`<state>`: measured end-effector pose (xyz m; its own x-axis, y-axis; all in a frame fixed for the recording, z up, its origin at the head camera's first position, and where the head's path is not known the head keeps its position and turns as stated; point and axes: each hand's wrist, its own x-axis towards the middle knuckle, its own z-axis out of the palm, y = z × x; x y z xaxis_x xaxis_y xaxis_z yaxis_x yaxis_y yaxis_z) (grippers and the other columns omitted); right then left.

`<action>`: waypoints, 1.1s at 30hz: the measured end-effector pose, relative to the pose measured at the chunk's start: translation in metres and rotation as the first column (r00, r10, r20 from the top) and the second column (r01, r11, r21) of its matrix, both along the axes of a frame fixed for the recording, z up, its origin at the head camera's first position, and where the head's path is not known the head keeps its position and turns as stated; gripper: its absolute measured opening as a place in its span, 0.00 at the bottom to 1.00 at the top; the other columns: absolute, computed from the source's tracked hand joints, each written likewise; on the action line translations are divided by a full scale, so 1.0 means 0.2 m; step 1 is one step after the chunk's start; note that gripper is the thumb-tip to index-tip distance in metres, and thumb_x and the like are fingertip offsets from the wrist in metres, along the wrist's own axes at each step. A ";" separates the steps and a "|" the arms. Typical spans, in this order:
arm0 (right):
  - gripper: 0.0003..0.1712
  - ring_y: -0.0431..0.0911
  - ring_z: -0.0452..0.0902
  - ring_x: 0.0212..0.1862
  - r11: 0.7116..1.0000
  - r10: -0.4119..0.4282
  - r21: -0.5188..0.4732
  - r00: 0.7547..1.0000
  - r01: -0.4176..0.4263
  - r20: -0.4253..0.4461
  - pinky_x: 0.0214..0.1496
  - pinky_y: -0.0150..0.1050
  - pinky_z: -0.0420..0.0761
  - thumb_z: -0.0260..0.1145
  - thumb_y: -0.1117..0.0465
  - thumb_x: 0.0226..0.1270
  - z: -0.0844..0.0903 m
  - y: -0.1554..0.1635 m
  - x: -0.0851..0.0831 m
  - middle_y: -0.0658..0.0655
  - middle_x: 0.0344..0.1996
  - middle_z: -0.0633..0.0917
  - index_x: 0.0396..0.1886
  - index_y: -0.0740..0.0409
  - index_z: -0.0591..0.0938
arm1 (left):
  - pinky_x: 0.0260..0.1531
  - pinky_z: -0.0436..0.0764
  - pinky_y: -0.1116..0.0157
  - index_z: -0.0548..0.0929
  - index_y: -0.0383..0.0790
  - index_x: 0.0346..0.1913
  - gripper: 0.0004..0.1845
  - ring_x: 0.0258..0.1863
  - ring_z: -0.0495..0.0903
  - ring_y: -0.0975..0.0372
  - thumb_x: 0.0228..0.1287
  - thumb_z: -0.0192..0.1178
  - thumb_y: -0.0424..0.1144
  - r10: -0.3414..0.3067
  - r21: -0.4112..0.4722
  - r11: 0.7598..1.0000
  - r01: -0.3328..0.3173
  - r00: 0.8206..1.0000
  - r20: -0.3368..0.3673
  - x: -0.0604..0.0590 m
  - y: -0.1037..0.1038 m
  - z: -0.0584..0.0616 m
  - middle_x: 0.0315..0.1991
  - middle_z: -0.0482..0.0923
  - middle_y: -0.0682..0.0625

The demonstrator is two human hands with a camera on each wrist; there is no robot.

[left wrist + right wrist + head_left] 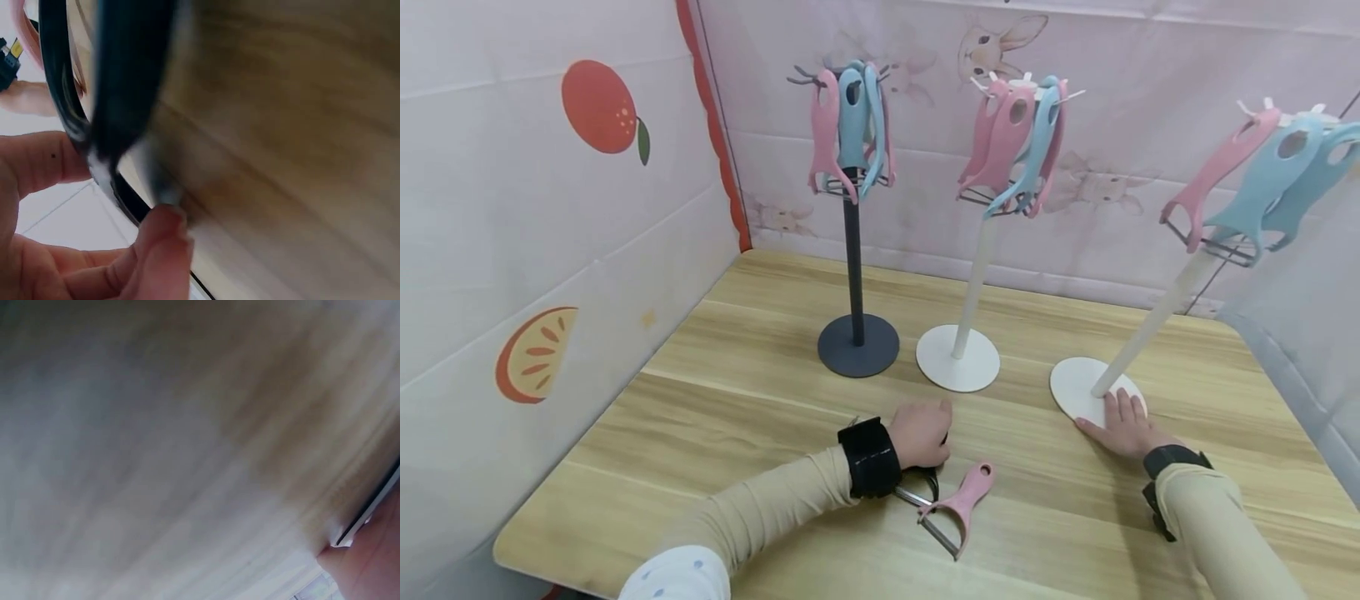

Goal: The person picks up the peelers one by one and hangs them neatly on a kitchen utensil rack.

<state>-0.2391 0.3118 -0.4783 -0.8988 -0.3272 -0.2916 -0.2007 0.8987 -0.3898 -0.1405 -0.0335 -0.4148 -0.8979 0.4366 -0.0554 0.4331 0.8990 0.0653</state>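
Note:
My left hand [919, 433] is low over the table and grips a black Y-shaped peeler [128, 81] by its handle. In the head view the hand covers most of this peeler; part of its black fork and metal blade shows by the wrist. A pink peeler [976, 490] lies just right of it on the table, its blade toward me. My right hand [1123, 425] rests with fingers laid out on the round white base [1075, 379] of the right-hand stand. In the right wrist view the base's edge [369, 512] meets the hand at lower right.
Pink and blue peelers hang from hooks atop a dark stand [853, 258], a middle white stand [976, 275] and the right white stand [1157, 321]. All three stand on the wood-grain table [737, 375]. Printed cloth walls [647, 200] enclose the left and back.

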 end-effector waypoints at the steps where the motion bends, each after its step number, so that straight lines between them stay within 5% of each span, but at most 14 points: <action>1: 0.67 0.78 0.26 0.60 1.000 -0.004 -0.002 1.000 0.004 0.006 0.56 0.71 0.35 0.45 0.25 0.55 0.00 0.00 0.00 0.88 0.59 0.37 0.61 0.86 0.42 | 0.17 0.72 0.67 0.75 0.35 0.44 0.21 0.20 0.73 0.63 0.47 0.63 0.42 -0.009 0.014 1.000 0.009 1.000 0.009 0.00 0.00 0.00 0.20 0.72 0.54; 13: 0.66 0.79 0.27 0.60 0.999 -0.023 0.026 1.000 0.023 0.013 0.55 0.72 0.37 0.44 0.25 0.56 0.02 -0.01 0.01 0.86 0.60 0.37 0.62 0.84 0.41 | 0.15 0.68 0.75 0.73 0.34 0.45 0.17 0.18 0.69 0.66 0.51 0.61 0.36 -0.148 0.242 0.965 0.105 0.974 0.170 -0.08 -0.01 0.08 0.23 0.69 0.54; 20: 0.67 0.78 0.28 0.60 0.999 -0.035 0.034 0.999 0.035 0.021 0.55 0.72 0.39 0.43 0.23 0.54 0.03 -0.02 0.01 0.86 0.60 0.37 0.62 0.84 0.42 | 0.15 0.62 0.76 0.67 0.35 0.41 0.11 0.16 0.64 0.67 0.59 0.56 0.34 -0.298 0.402 0.878 0.260 0.954 0.035 -0.18 0.01 0.16 0.19 0.65 0.54; 29: 0.68 0.77 0.27 0.61 0.998 -0.039 0.048 0.999 0.038 0.025 0.55 0.72 0.38 0.41 0.22 0.53 0.04 -0.02 0.01 0.85 0.61 0.36 0.63 0.83 0.41 | 0.21 0.63 0.77 0.65 0.38 0.28 0.08 0.20 0.65 0.67 0.61 0.54 0.30 -0.320 0.625 0.717 0.310 0.942 -0.100 -0.34 0.19 0.37 0.20 0.64 0.54; 33: 0.66 0.77 0.28 0.61 0.997 -0.044 0.058 0.999 0.043 0.024 0.55 0.72 0.39 0.41 0.23 0.55 0.04 -0.02 0.01 0.85 0.61 0.37 0.63 0.83 0.42 | 0.22 0.61 0.76 0.67 0.39 0.27 0.08 0.20 0.64 0.66 0.61 0.55 0.30 -0.268 0.656 0.669 0.349 0.937 -0.225 -0.42 0.31 0.52 0.20 0.64 0.53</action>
<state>-0.2365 0.3077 -0.4704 -0.9040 -0.2701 -0.3314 -0.1516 0.9274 -0.3421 -0.2239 0.0283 -0.3115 -0.6873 0.5713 0.4486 0.7179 0.4400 0.5395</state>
